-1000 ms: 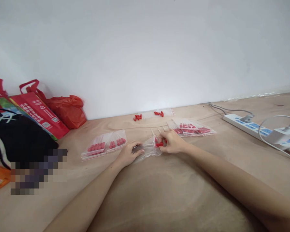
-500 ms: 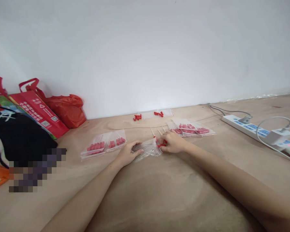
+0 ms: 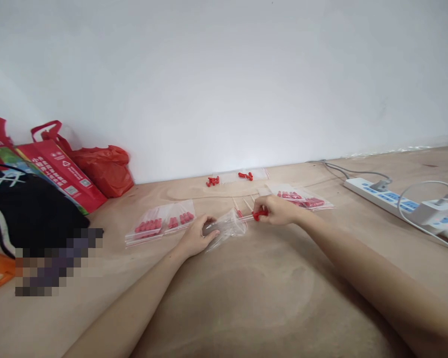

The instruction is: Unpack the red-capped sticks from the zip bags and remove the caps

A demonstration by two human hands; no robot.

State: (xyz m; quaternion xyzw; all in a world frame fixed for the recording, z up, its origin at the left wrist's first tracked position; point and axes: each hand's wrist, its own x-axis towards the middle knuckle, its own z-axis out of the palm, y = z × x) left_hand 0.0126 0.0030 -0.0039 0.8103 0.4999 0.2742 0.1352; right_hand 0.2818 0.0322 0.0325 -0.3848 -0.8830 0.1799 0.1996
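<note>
My left hand [image 3: 196, 239] holds the clear bag [image 3: 227, 226] with the thumb at its near side and the index finger at its far side, so the film lies between them; how firmly they press, I cannot tell. My right hand [image 3: 278, 210] has its fingers clamped together on a red piece [image 3: 260, 215], and from it a pale rod [image 3: 249, 217] points toward my left fingers and reaches the end of the bag. Whether the tip of this rod is inside the film or only behind it, the crumpled plastic does not let me tell. The first danger, I think, is in this place: the film is thin and folded, so the rod could catch on a crease, bend the edge, or even pierce it if I would push at a wrong angle. If my left grip is too light, the whole bag could slide on the wooden surface [image 3: 224, 303]. If my right fingers pinch only a small part of the red piece, it could turn and swing the rod aside. Just beyond my right fingertips lie some pale sticks [image 3: 236, 204], and my knuckles could knock them. The filled bags [image 3: 308, 201] behind my right hand are also near, so a careless wrist could push them.
</note>
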